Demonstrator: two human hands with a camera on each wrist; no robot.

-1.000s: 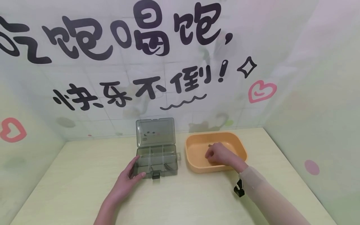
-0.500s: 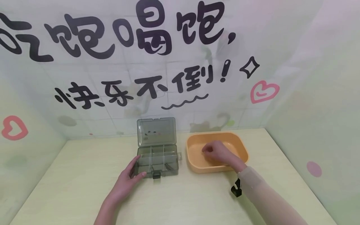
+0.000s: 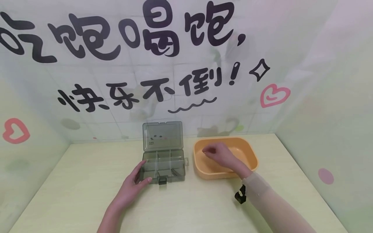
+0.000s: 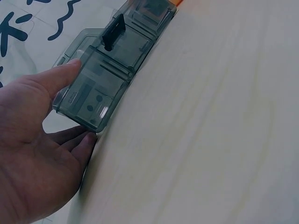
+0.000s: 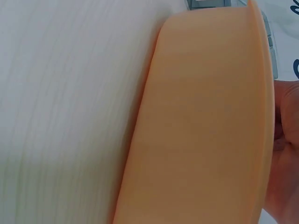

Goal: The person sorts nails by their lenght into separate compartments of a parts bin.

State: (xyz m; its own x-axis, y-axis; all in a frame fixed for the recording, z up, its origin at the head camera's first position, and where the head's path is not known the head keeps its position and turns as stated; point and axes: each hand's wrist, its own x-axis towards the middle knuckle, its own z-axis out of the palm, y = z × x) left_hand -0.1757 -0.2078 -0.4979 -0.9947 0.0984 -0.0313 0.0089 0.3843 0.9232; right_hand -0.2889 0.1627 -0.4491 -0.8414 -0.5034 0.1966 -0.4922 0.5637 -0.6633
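Observation:
A grey see-through compartment box (image 3: 175, 178) stands on the table, its lid (image 3: 162, 137) raised at the back. Several thin dark pieces (image 3: 175, 172) lie in its front right compartment. My left hand (image 3: 130, 189) holds the box's left end, thumb at the front and fingers along the side; the left wrist view shows that thumb against the box (image 4: 93, 88). Over the orange tray (image 3: 214, 176), my right hand (image 3: 222, 155) has thumb and fingertips pinched together on something too small to make out. From the right wrist, the tray's wall (image 5: 201, 116) hides those fingertips.
A latch (image 3: 162, 180) sticks out at the box's front, another clip (image 3: 186, 161) at its right side. The tray stands close to the right of the box. Behind both rises a wall (image 3: 116, 129) with black lettering.
My right hand has risen and shifted left inside the tray, fingers pinched. The small dark thing seen by its fingers in the earliest frame no longer shows there. My left hand stays on the box.

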